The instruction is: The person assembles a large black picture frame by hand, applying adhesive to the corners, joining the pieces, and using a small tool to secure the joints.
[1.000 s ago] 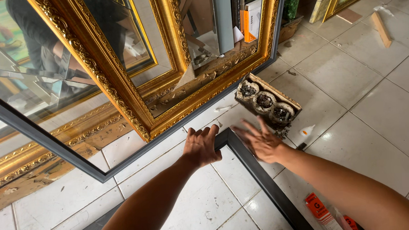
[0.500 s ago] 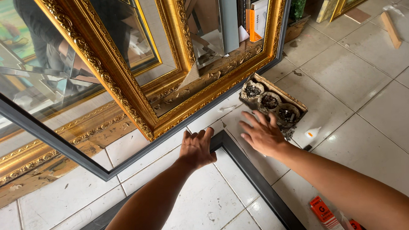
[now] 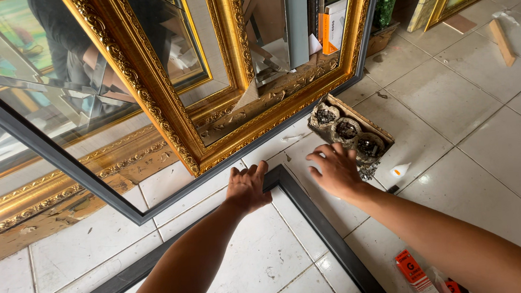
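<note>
A dark grey picture frame [image 3: 312, 218] lies flat on the white tiled floor, its corner pointing away from me. My left hand [image 3: 248, 187] rests palm down on that corner, fingers together. My right hand [image 3: 335, 170] hovers just right of the corner with fingers spread, close to a small cardboard box [image 3: 350, 130] that holds three round dark cups. Neither hand holds anything.
A large ornate gold frame [image 3: 170, 118] and a grey-edged mirror [image 3: 65, 168] lean in front of me. A small white bottle [image 3: 401, 170] and an orange packet [image 3: 414, 272] lie on the floor at right. A wood strip [image 3: 501, 41] lies far right.
My right hand has drawn back from the cardboard box toward the frame's corner. My left hand has stayed on the corner. The view has shifted slightly.
</note>
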